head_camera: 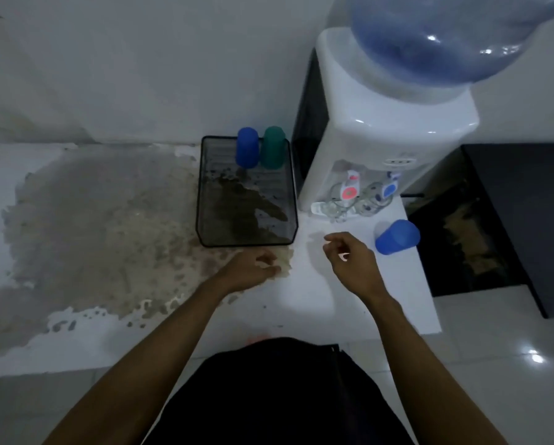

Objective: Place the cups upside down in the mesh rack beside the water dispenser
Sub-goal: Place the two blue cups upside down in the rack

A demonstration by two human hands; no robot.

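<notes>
A black mesh rack (205,203) sits on the white counter, just left of the water dispenser (381,139). At its far end a blue cup (246,150) and a green cup (273,147) stand upside down, side by side. Another blue cup (397,236) stands on the counter to the right, in front of the dispenser, tilted in this view. My left hand (253,268) rests just below the rack's near edge, fingers loosely curled, holding nothing. My right hand (349,255) hovers left of the loose blue cup, fingers apart and empty.
A large stained, peeling patch (92,226) covers the counter's left half. Clear glasses (349,203) stand under the dispenser's red and blue taps. The big blue water bottle (445,36) tops the dispenser. A dark cabinet (526,220) stands at the right, past the counter edge.
</notes>
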